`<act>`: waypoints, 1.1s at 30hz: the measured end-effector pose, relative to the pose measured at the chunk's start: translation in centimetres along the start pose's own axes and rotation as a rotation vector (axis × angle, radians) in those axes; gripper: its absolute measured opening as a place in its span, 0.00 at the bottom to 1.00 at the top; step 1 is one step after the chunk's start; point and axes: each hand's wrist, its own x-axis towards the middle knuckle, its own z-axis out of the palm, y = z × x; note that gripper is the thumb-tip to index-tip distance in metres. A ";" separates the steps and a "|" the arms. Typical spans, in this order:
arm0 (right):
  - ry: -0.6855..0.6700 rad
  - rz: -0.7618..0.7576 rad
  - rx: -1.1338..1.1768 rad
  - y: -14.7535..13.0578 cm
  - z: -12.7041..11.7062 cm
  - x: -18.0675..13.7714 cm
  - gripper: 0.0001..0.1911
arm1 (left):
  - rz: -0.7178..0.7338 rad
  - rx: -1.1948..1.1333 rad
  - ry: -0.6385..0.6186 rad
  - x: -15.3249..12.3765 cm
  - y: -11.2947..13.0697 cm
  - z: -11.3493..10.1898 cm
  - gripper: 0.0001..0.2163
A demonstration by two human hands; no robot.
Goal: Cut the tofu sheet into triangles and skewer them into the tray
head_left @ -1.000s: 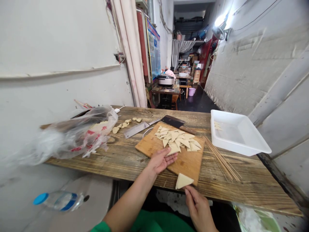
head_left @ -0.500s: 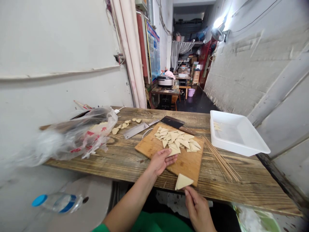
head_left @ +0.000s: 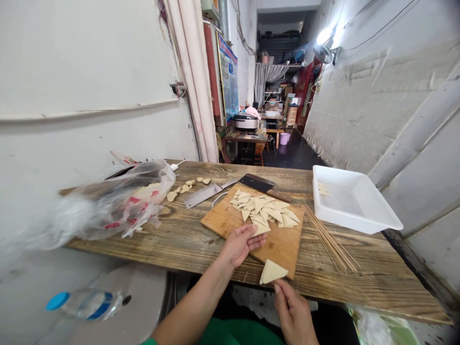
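My left hand (head_left: 240, 245) rests on the near left part of a wooden cutting board (head_left: 280, 242), its fingers pinching one pale triangular tofu slice (head_left: 259, 228) at the edge of a loose pile of triangular slices (head_left: 264, 209). My right hand (head_left: 292, 311) is below the table's front edge, fingers pinched on a thin skewer that carries a pale triangle piece (head_left: 272, 271) just over the board's near corner.
Bamboo skewers (head_left: 328, 236) lie right of the board, beside a white plastic tray (head_left: 354, 201). Two cleavers (head_left: 206, 192) (head_left: 264, 185) lie behind the board. A plastic bag (head_left: 118, 201) sits at left, a water bottle (head_left: 84, 302) below. A person sits far down the alley.
My left hand has drawn slightly back toward me with the slice at the pile's edge. My right hand and its triangle piece have dropped a little in view.
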 end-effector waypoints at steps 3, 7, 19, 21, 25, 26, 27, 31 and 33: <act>0.017 -0.014 -0.004 -0.2 0.1 0.1 0.15 | 0.000 -0.010 -0.016 -0.2 0.1 0.3 0.03; 0.045 -0.052 -0.003 -0.5 0.2 0.3 0.14 | -0.001 -0.028 -0.031 -0.5 0.1 0.5 0.02; 0.079 -0.075 -0.041 -0.6 0.6 0.2 0.14 | 0.003 -0.020 -0.054 -1.4 -0.5 0.7 0.06; 0.089 -0.092 -0.041 -0.7 0.5 0.4 0.14 | 0.010 -0.024 -0.049 -1.5 -0.6 0.8 0.06; 0.084 -0.111 -0.040 -1.0 0.4 0.8 0.15 | 0.015 -0.037 -0.027 -1.6 -0.9 0.9 0.09; 0.088 -0.119 -0.041 -1.1 0.3 0.8 0.15 | 0.018 -0.033 -0.020 -1.6 -1.0 0.9 0.09; 0.094 -0.129 -0.042 -1.1 0.3 0.9 0.15 | 0.022 -0.031 -0.010 -1.5 -1.0 1.0 0.09; 0.115 -0.172 -0.050 -1.1 0.3 0.9 0.14 | 0.055 -0.065 0.036 -1.4 -1.1 1.0 0.07; 0.115 -0.179 -0.051 -1.1 0.3 0.8 0.13 | 0.063 -0.096 0.044 -1.4 -1.1 1.2 0.06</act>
